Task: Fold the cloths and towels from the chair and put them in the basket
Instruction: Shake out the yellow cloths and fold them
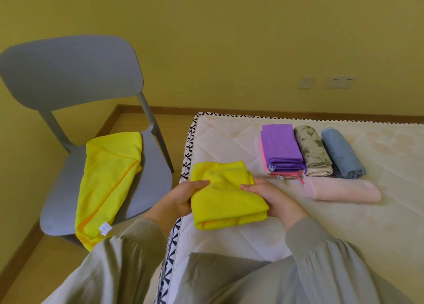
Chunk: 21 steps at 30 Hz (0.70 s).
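Observation:
A folded yellow cloth (226, 194) lies at the near left corner of the mattress (378, 211). My left hand (183, 197) grips its left edge, thumb on top. My right hand (267, 194) holds its right edge, fingers curled round it. A second yellow cloth (107, 179), loosely folded with a white tag, lies on the seat of the grey chair (68, 74) at the left. No basket is in view.
Farther right on the mattress sit a folded purple cloth (281, 146) on a pink-edged one, a rolled floral cloth (313, 149), a rolled blue cloth (341, 153) and a folded pink towel (341, 188). Wooden floor and a yellow wall lie behind.

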### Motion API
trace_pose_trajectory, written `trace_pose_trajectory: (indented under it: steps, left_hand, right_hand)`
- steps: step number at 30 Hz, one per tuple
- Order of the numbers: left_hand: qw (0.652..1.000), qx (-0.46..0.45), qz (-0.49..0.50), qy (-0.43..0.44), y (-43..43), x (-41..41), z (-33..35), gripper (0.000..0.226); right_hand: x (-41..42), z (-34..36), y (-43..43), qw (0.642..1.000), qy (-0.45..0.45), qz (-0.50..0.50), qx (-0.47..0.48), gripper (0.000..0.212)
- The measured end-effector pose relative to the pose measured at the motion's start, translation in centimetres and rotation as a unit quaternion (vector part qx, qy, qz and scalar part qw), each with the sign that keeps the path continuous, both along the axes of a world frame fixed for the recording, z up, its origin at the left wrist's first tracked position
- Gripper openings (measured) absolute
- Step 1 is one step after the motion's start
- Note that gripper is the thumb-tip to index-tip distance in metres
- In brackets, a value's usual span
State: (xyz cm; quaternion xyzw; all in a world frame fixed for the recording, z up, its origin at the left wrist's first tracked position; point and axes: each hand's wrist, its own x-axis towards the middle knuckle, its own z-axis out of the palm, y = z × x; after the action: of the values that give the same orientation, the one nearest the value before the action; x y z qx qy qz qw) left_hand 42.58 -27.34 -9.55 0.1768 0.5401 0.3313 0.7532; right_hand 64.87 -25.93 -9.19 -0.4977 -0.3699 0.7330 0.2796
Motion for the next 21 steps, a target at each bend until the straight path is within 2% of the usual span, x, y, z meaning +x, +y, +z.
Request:
trace_pose_trajectory:
  steps: [1,3,4,6,8,10,12,15,18,20,21]
  left_hand:
    - [0.996,0.008,-0.002,0.092,0.1,-0.1,-0.8,0.044]
    - [0.957,0.04,-0.018,0.286,0.3,-0.2,-2.6,0.036]
    - [0.937,0.059,-0.033,0.344,0.2,-0.4,-3.2,0.032]
    - [0.916,0.075,-0.064,0.39,0.0,-0.7,-3.6,0.025]
    - [0.914,0.069,-0.084,0.392,0.1,-0.7,-3.5,0.018]
    - [0.934,0.032,-0.067,0.348,0.5,-0.6,-3.3,0.012]
    - [0.955,-0.024,-0.047,0.292,0.9,-0.3,-2.9,0.011]
    - [0.972,-0.076,-0.031,0.219,1.2,0.1,-2.7,0.021]
    - [0.981,-0.089,-0.018,0.173,1.4,0.7,-2.6,0.015]
    - [0.984,-0.085,-0.006,0.157,1.4,1.2,-2.7,0.026]
    - [0.983,-0.07,-0.006,0.168,1.4,1.4,-2.9,0.028]
  right_hand:
    - [-0.1,-0.9,0.2,0.997,-0.071,-0.001,-0.006,0.022]
    - [0.1,-2.7,0.5,0.978,-0.207,-0.006,-0.025,0.019]
    - [0.1,-3.2,0.7,0.971,-0.232,-0.017,-0.047,0.014]
    - [0.2,-3.5,1.3,0.965,-0.249,-0.036,-0.08,0.006]
    - [0.7,-3.6,1.9,0.95,-0.3,-0.033,-0.076,0.016]
    - [1.0,-3.9,2.3,0.942,-0.325,-0.042,-0.071,0.023]
    - [1.1,-4.4,2.3,0.946,-0.31,-0.055,-0.083,0.027]
    - [0.8,-4.5,2.3,0.956,-0.269,-0.071,-0.095,0.022]
    - [0.5,-4.1,2.2,0.969,-0.198,-0.063,-0.136,0.012]
    - [0.2,-3.9,2.1,0.972,-0.158,-0.066,-0.159,0.007]
    - [0.0,-3.9,2.0,0.973,-0.142,-0.077,-0.164,0.015]
